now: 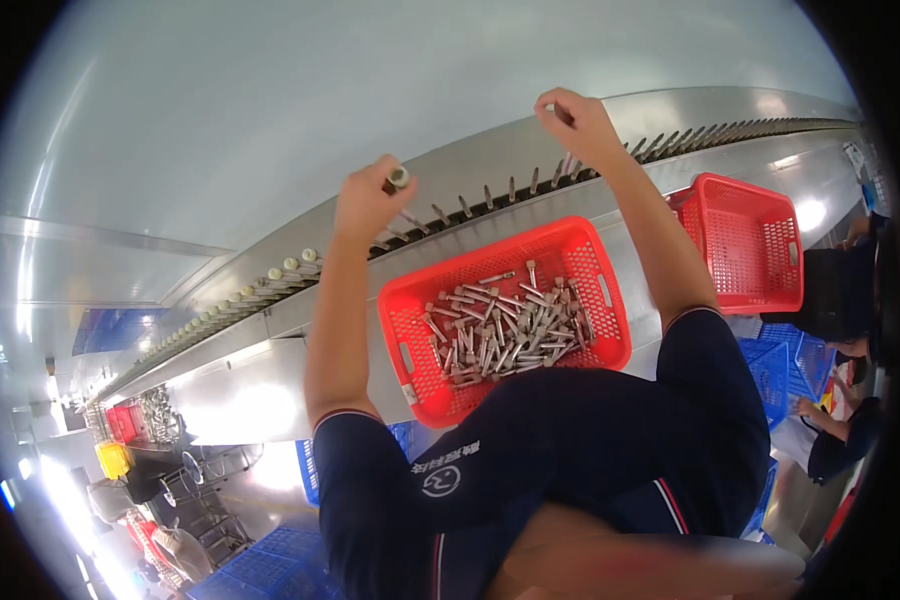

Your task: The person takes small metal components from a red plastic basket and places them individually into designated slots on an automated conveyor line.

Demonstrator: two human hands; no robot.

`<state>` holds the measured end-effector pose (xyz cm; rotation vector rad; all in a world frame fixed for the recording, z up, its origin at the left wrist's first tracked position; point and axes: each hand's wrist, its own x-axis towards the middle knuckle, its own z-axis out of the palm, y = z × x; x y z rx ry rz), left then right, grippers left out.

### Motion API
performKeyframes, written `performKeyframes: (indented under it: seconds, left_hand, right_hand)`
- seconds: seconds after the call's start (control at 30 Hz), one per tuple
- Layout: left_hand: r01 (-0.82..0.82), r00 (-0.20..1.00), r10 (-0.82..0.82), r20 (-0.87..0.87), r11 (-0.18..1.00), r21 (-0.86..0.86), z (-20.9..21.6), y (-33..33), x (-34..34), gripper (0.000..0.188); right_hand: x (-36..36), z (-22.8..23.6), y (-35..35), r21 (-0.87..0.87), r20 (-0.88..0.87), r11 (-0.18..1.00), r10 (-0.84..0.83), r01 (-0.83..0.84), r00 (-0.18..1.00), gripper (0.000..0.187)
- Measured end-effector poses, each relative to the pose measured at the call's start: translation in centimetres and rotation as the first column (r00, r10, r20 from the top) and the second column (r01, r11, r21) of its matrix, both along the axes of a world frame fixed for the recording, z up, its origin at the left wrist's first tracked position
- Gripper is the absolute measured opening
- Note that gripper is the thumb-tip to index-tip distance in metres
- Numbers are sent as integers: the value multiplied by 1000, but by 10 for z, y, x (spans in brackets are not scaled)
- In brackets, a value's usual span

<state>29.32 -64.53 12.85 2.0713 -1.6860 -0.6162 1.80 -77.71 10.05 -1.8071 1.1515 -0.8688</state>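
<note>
My left hand (368, 200) is closed around a slim metal piece with a round pale-green end (398, 178), over a long row of upright pins (488, 197). Part of a light shaft shows below its fingers. Farther right, my right hand (578, 122) is also closed above the row. A light metal shaft (569, 163) shows just under it, its top hidden by the fingers. In front of me, between my forearms, a red plastic basket (400, 362) holds many loose slim metal pieces (510, 325) with brownish-grey ends.
Pale-green-topped pieces (235, 298) line the row's left part; bare pins continue right. A metal ledge (300, 355) runs in front. Another red basket (755, 245) stands right, with blue crates (765, 375) below it. A co-worker's arm (820, 415) shows at far right. Behind the row rises a grey panel (390, 80).
</note>
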Motion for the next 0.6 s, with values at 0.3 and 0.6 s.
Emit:
performKeyframes:
  seconds: [0.3, 0.6]
  left_hand:
    - [405, 914, -399, -66, 902, 153, -201, 166, -96, 62]
    - [92, 970, -42, -239, 975, 202, -248, 225, -94, 41]
  right_hand:
    - [-37, -143, 138, -28, -387, 652, 692, -758, 609, 32]
    - [133, -94, 63, -443, -457, 709, 349, -549, 819, 52]
